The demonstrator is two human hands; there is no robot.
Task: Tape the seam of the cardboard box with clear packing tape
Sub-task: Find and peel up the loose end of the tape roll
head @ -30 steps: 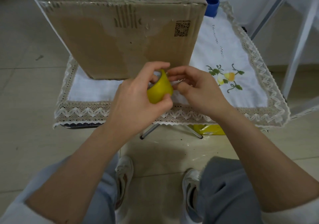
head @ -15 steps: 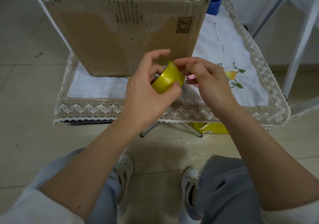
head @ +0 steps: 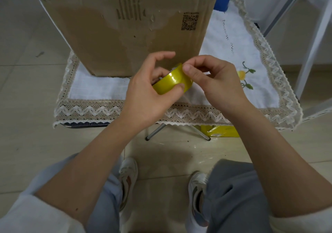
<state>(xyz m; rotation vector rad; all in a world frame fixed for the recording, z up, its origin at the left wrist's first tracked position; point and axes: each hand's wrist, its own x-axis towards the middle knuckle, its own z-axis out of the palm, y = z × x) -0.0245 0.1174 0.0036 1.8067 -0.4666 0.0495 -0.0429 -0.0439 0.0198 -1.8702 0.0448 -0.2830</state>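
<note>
A large cardboard box (head: 125, 29) stands on a small table covered by a white lace-edged cloth (head: 100, 89). Its top is mostly cut off by the frame, with old tape along the upper edge. In front of the box, my left hand (head: 149, 96) grips a yellowish roll of packing tape (head: 171, 81), thumb on the outer face and fingers through the core. My right hand (head: 213, 81) pinches at the roll's upper right rim with thumb and forefinger. Whether a loose tape end is lifted cannot be told.
A blue object (head: 221, 1) sits on the cloth behind the box's right corner. A yellow package (head: 221, 131) lies on the tiled floor beneath the table by its metal legs (head: 156, 133). A white metal frame (head: 312, 40) rises at the right. My knees and shoes are below.
Both hands with the roll have risen slightly toward the box. The roll has turned in my left hand, and my right fingertips have moved from beside it onto its rim.
</note>
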